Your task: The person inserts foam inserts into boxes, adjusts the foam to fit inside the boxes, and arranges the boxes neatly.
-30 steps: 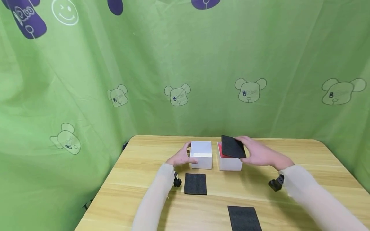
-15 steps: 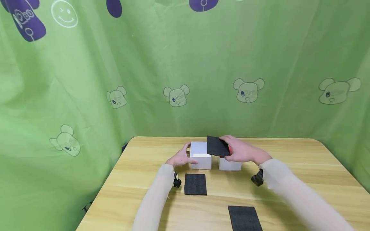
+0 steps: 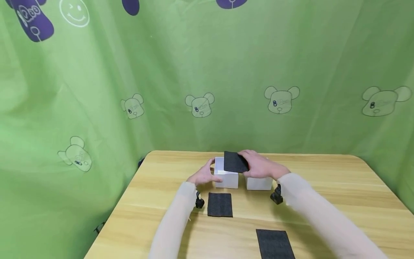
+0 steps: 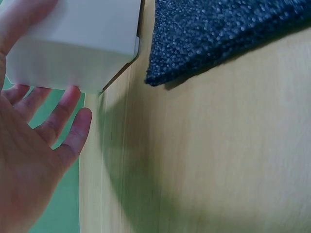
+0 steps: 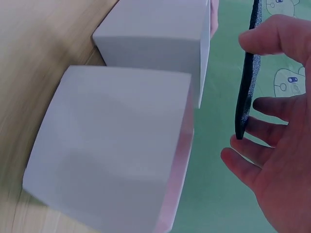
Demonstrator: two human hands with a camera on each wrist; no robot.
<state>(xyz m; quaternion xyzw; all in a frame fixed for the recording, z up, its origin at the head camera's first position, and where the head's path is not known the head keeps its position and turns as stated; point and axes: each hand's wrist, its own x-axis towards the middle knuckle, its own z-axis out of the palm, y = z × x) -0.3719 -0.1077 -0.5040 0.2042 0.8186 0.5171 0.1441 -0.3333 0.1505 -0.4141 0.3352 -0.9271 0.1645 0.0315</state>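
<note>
My left hand (image 3: 203,175) grips the left side of a white open-topped box (image 3: 227,181), its thumb along the front. In the left wrist view the fingertips (image 4: 73,92) touch the white box (image 4: 68,63). My right hand (image 3: 261,166) pinches a thin square of black foam (image 3: 235,162) by its right edge, tilted over the left box's opening. The right wrist view shows this foam (image 5: 248,82) edge-on between thumb and fingers, apart from both boxes. Below my right hand stands a second white box (image 3: 260,184); the hand hides most of its opening.
One black foam square (image 3: 220,205) lies in front of the left box. Another foam square (image 3: 275,244) lies nearer the table's front. A green patterned curtain (image 3: 242,72) hangs behind the wooden table (image 3: 339,190).
My right hand has carried the black foam square leftward, from above the right box to above the left box. My left hand stays on the left box.
</note>
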